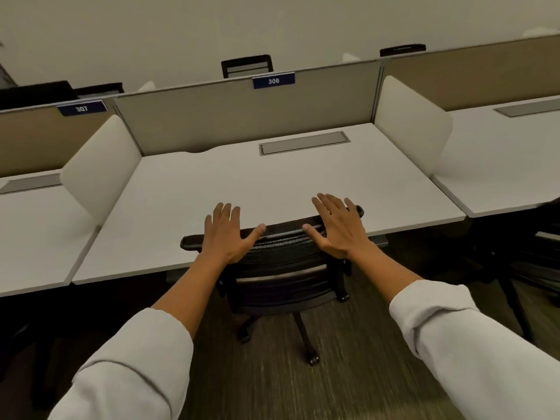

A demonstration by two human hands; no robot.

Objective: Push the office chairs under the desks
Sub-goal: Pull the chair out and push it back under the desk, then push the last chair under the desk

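A black mesh office chair (281,262) stands at the front edge of the white desk (242,183) labelled 306, its seat tucked beneath the desktop and its wheeled base visible on the carpet. My left hand (227,234) lies flat on the left part of the chair's top rail, fingers spread. My right hand (336,225) lies flat on the right part of the rail, fingers spread too. Neither hand wraps around the rail.
White side dividers (100,168) and a beige back panel (242,116) enclose the desk. Desk 307 (39,231) is to the left, another desk (500,159) to the right with a dark chair (539,256) partly under it. More chair backs (247,65) show beyond the panel.
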